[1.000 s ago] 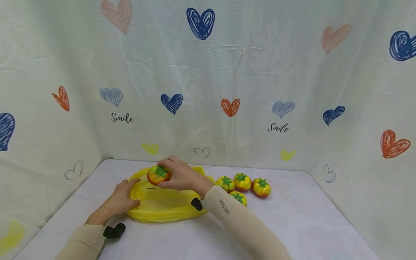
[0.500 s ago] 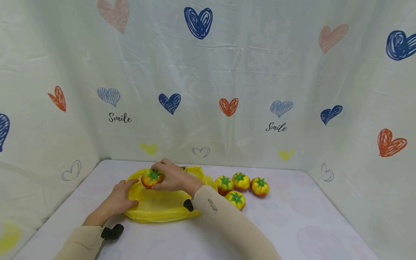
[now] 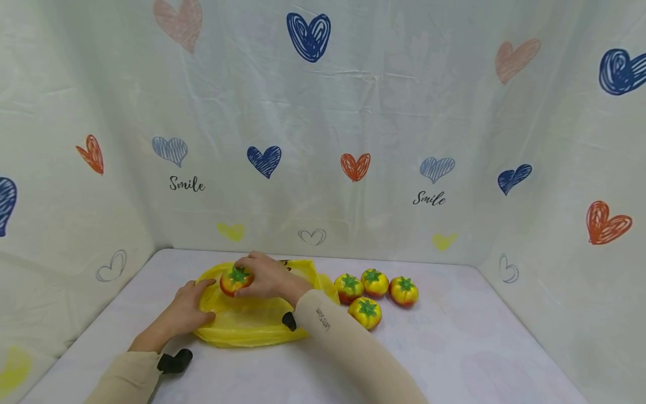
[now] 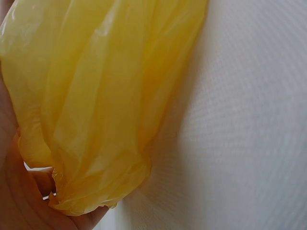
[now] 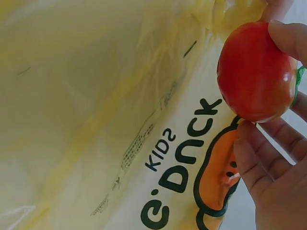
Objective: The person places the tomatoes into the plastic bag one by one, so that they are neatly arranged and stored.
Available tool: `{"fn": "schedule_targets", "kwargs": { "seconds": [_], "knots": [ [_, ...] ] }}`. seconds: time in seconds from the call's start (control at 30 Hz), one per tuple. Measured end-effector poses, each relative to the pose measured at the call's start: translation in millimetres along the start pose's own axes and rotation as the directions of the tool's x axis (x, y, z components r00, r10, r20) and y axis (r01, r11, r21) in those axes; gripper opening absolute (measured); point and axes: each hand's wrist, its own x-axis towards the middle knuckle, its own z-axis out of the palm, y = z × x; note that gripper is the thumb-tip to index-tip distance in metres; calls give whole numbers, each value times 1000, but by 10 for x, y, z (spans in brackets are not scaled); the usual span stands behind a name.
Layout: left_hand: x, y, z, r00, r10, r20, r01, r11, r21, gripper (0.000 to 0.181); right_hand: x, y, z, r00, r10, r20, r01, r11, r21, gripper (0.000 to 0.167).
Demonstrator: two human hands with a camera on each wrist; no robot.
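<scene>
My right hand [image 3: 268,276] holds a red-and-yellow tomato [image 3: 234,282] with a green leafy top, thumb on one side and fingers on the other. It is over the left part of a spread yellow plastic bag [image 3: 252,320]. In the right wrist view the tomato [image 5: 256,72] shows its smooth red side, above the bag's printed lettering. My left hand [image 3: 185,307] grips the bag's left edge, thumb toward the front and fingers toward the back. In the left wrist view the gathered bag [image 4: 100,96] hides part of that hand's fingers.
Several similar tomatoes [image 3: 374,282] sit in a group right of the bag, the nearest one [image 3: 365,313] close to my right sleeve. A pale tabletop [image 3: 454,348] lies beneath. Behind and beside it hangs a white curtain [image 3: 383,219] printed with hearts.
My right hand has moved left and slightly down over the bag with the tomato. The left hand stays at the bag's edge. The view has shifted slightly.
</scene>
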Motion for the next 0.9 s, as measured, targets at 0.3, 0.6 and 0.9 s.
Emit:
{"fn": "schedule_targets", "kwargs": {
  "seconds": [0.3, 0.6, 0.9],
  "knots": [
    [-3, 2, -3, 1000, -20, 9, 20, 1000, 0, 73, 65, -15, 85, 998, 47, 43, -48, 999, 23, 60],
    [7, -15, 1, 1000, 1, 14, -1, 1000, -1, 74, 92, -20, 134, 998, 24, 52, -23, 1000, -17, 56],
    [9, -26, 12, 1000, 12, 7, -12, 1000, 4, 73, 153, -37, 204, 996, 37, 75, -32, 997, -72, 52]
  ]
}}
